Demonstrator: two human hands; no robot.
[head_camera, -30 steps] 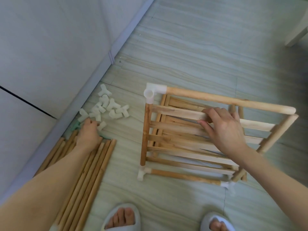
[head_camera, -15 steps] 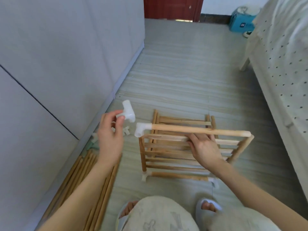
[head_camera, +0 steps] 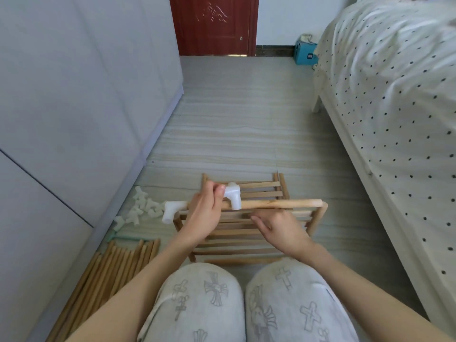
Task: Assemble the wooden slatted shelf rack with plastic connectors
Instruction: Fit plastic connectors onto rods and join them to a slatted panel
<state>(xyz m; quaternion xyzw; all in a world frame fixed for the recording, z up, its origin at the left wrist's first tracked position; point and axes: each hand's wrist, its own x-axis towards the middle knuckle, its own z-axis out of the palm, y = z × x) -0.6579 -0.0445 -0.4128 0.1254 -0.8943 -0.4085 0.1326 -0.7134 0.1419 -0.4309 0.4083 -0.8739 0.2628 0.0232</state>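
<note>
Soft even daylight, faint shadows, no glare; slight overall softness, wide-angle bending at edges.

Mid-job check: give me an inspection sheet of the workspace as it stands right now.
Surface: pale striped floor tiles; the work is done on the floor.
Job's things: partly built rack with slats; top dowel carries a fitted corner connector at its left end. Loose connectors in a pile, spare dowels bundled by the wall.
Clutter: nothing seen.
Grippers: left hand pinches a white connector above the dowel; right hand rests on the slats, fingers relaxed.
Cables: nothing seen.
Surroundings: grey wall panels left, bed right, red door and blue box ahead.
</note>
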